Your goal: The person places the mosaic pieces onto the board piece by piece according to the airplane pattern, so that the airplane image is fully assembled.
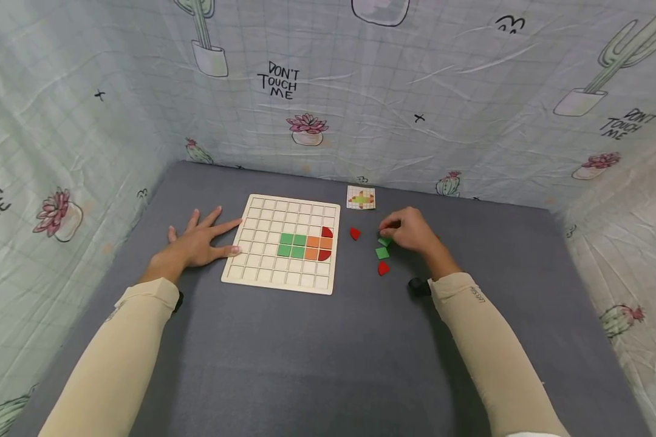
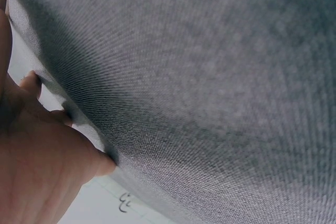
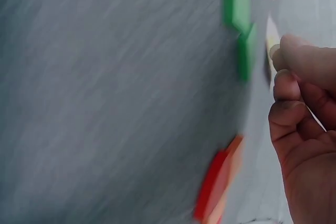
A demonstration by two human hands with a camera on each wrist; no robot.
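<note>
Lying just beside the right hand [image 1: 410,230], toward the near edge of the table [image 1: 284,358], are green squares [image 1: 382,253]; whether its bent fingers pinch anything, I can't tell. Farther off, the left hand [image 1: 194,246] splays, empty, at the left edge of the board [image 1: 263,247].

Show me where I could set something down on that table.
The widest bare patch of grey woven tabletop lies between the beige left sleeve and beige right sleeve, in front of the cream square gridded board. Another borders the right sleeve's outer side. It's crowded between board and right hand: small green square tiles, red wedge-shaped pieces.
</note>
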